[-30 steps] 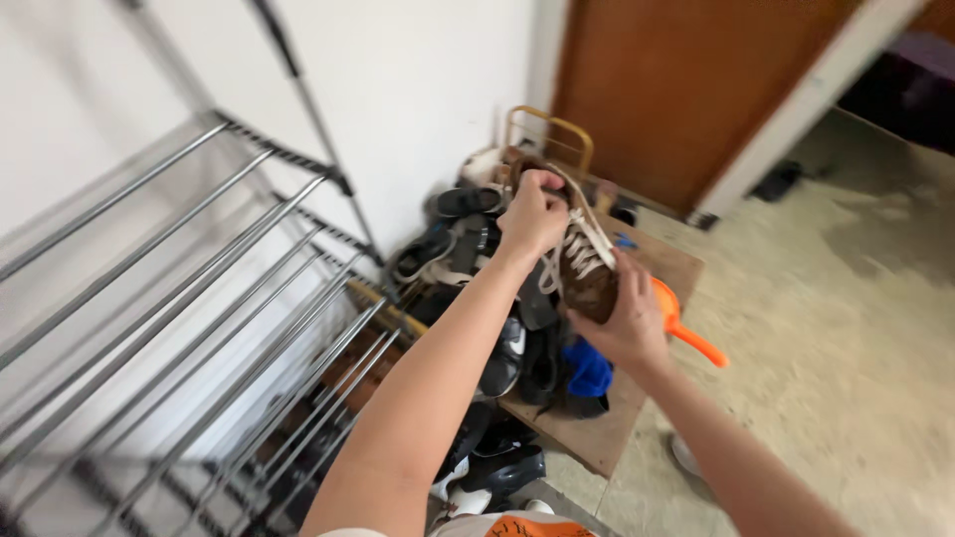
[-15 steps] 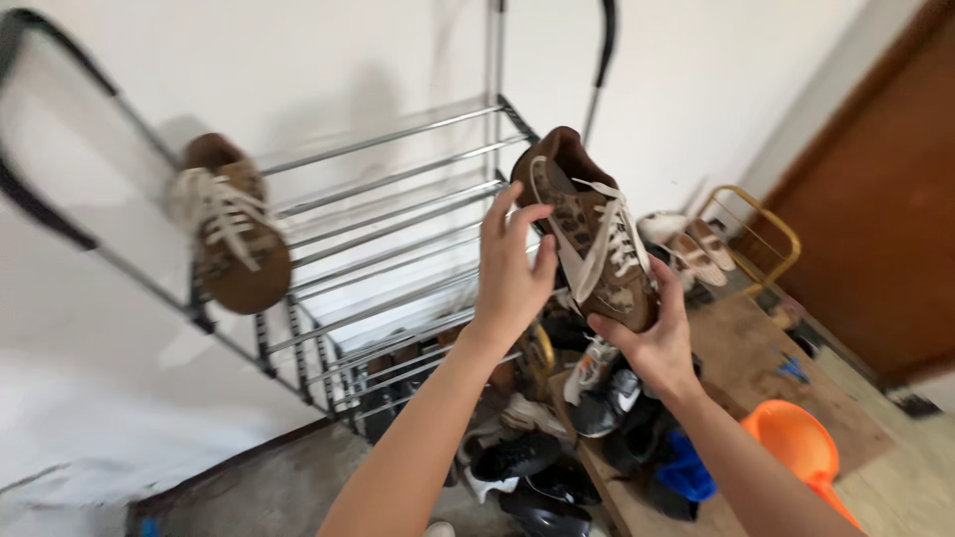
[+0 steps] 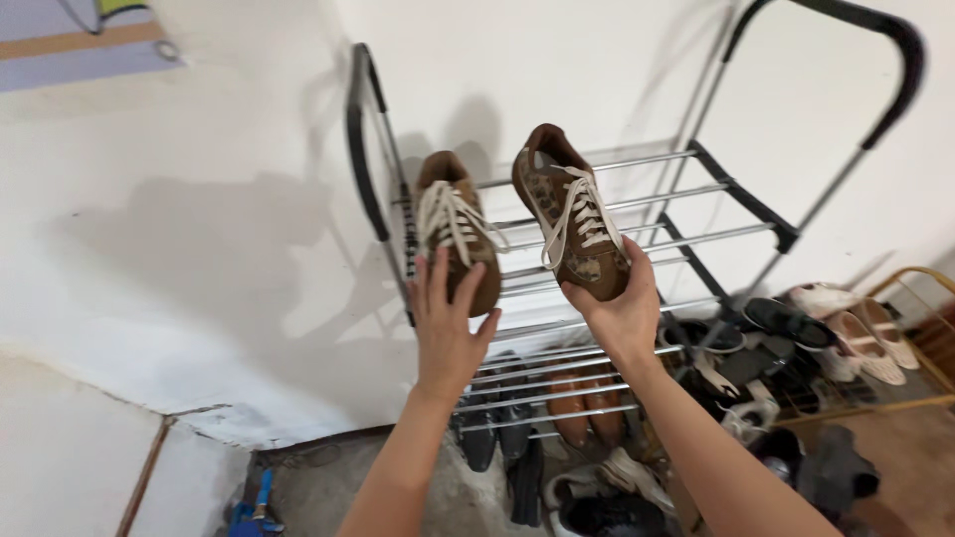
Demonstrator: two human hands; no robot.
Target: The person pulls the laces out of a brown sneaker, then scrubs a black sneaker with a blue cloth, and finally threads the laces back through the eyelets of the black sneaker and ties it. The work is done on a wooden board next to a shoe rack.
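Note:
My right hand (image 3: 615, 312) grips the toe of a brown lace-up shoe (image 3: 569, 213) with cream laces and holds it over the top tier of a metal shoe rack (image 3: 686, 204). A matching brown shoe (image 3: 456, 227) lies on the left end of that same tier. My left hand (image 3: 447, 326) is at its toe, fingers spread and touching it from below.
Lower tiers of the rack hold a brown pair (image 3: 585, 410) and dark shoes (image 3: 495, 423). A heap of shoes (image 3: 786, 343) lies on the floor to the right, beside a gold wire stand (image 3: 920, 328). A white wall is behind the rack.
The view has swung left so the rack's top tier is centred. My left hand has let go of the held shoe and reached the shoe on the rack; my right hand keeps the other.

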